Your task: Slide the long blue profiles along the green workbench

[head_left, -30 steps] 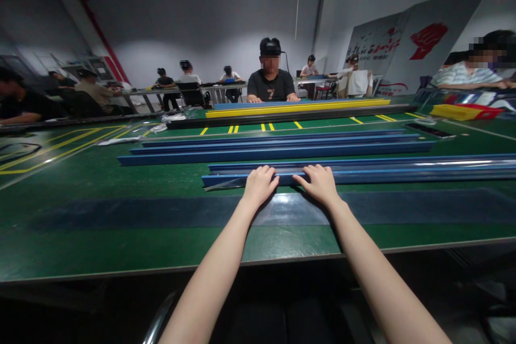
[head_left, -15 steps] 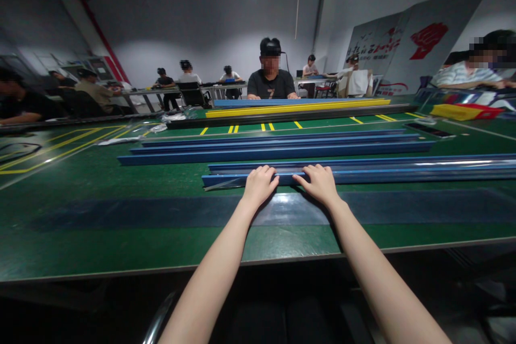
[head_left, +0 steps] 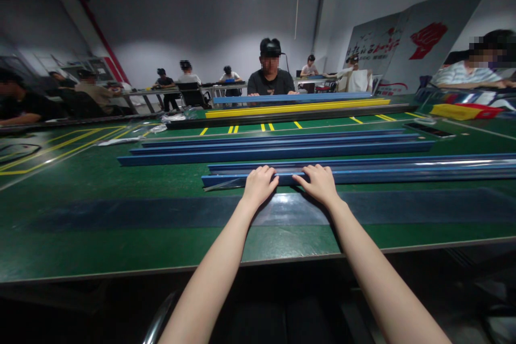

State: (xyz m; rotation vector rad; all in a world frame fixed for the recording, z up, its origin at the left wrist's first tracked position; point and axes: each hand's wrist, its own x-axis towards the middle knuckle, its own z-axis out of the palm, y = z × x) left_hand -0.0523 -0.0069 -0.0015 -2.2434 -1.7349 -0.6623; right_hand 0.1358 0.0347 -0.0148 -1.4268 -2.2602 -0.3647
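"Head view: where does the near blue rail (head_left: 387, 176) lie from the hands?"

"I have it crosswise on the desk (head_left: 100, 250), right under both of them. Its long axis runs left to right; the left end is nearer my left hand (head_left: 260, 185), and the other end passes out of sight past my right hand (head_left: 321, 183)."

"How closed are they?"

"Partly, I'd say: fingers curled over the rail's upper edge, thumbs toward the near side, the two hands apart. I can't tell how firmly they grip."

"And its look?"

"Long, narrow, straight-edged, with a slight shine. I see a clear strip (head_left: 226, 185) slanting out near its left end, and a flat translucent sheet (head_left: 169, 210) on the near side."
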